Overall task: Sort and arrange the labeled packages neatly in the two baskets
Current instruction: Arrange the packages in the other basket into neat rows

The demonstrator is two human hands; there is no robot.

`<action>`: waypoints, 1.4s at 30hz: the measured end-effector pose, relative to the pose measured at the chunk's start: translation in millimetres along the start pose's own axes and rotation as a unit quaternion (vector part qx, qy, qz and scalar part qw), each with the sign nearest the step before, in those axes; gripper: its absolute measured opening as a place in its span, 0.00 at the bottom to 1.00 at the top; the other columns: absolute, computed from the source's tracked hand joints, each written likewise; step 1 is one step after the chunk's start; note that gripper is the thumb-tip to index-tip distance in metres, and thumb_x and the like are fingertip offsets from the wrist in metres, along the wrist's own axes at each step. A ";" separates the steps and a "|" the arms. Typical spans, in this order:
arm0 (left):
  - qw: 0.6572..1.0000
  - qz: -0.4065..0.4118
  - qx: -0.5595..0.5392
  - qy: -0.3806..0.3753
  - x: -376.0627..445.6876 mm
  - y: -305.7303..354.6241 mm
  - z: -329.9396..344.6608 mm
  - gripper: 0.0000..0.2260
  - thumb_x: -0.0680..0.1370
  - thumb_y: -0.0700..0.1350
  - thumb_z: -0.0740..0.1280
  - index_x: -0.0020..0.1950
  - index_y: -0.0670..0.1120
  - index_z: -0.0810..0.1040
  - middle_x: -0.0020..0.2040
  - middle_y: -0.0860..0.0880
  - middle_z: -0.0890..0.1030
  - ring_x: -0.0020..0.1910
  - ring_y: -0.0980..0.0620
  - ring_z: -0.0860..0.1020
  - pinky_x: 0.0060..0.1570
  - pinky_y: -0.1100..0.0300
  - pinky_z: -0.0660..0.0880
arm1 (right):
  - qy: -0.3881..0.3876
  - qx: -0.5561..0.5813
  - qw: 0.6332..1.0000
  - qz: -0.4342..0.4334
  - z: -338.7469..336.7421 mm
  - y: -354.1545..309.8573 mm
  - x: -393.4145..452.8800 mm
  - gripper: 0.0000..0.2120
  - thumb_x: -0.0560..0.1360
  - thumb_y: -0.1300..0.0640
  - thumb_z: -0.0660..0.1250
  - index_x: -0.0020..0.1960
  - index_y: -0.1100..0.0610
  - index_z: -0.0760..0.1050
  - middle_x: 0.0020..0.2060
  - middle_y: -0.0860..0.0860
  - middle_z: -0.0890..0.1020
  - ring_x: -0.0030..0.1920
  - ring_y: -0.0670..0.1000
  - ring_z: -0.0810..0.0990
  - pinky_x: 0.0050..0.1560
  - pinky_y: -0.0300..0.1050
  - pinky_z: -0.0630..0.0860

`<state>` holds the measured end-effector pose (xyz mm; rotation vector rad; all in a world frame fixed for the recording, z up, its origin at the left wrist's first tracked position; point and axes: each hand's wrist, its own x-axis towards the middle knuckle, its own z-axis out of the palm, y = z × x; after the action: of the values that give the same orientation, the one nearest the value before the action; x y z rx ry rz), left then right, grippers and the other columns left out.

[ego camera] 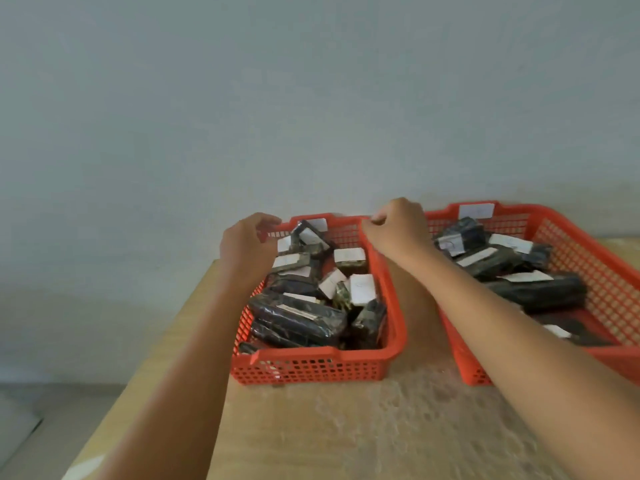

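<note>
Wooden table (pixel 346 427) was seen nearest. Two red baskets were counted on it: left basket (pixel 311 365) and right basket (pixel 588 258), both filled with dark labeled packages (pixel 298 317) (exact count unclear, heaped). Both forearms were stretched forward. Left hand (pixel 247 242) was curled at the left basket's far-left corner, grip unclear. Right hand (pixel 398 226) was curled over its far-right rim, fingers together.

- light wood-look tabletop (pixel 311 427), pushed up against a pale wall, surface kinda mottled near the front
- left red basket (pixel 311 370) sits right on it, full of dark wrapped packages
- right red basket (pixel 588 244) sits beside it, small gap of bare tabletop between them
</note>
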<state>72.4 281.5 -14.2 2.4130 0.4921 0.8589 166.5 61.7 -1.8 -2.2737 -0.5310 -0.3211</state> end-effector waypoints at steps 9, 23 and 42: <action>0.995 0.073 0.061 -0.029 -0.1 -31.6 23.3 0.12 0.78 0.37 0.69 0.57 0.49 0.86 0.54 0.53 0.86 0.30 0.65 0.71 0.36 0.78 0.71 | -0.211 -0.048 0.976 -0.021 106.2 -11.8 -5.1 0.15 0.77 0.48 0.70 0.57 0.58 0.80 0.52 0.53 0.82 0.52 0.52 0.82 0.54 0.50 0.80; 0.939 0.015 0.277 -0.204 1.6 -46.1 29.6 0.24 0.79 0.58 0.68 0.75 0.63 0.69 0.70 0.54 0.76 0.75 0.48 0.59 0.65 0.46 0.68 | -0.299 -0.141 0.943 0.048 120.5 -9.7 2.8 0.50 0.64 0.35 0.77 0.77 0.48 0.56 0.70 0.59 0.65 0.69 0.62 0.69 0.68 0.59 0.71; 0.955 0.027 0.239 -0.173 6.3 -37.8 38.7 0.21 0.83 0.48 0.61 0.75 0.64 0.68 0.78 0.57 0.69 0.78 0.48 0.62 0.72 0.33 0.62 | -0.249 -0.176 0.952 -0.035 118.2 -5.0 4.0 0.35 0.76 0.65 0.61 0.80 0.53 0.52 0.74 0.54 0.64 0.72 0.59 0.61 0.67 0.59 0.66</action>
<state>96.7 300.9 -58.8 2.9495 0.5430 0.3413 175.4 152.7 -77.0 -2.6986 -0.8673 0.1493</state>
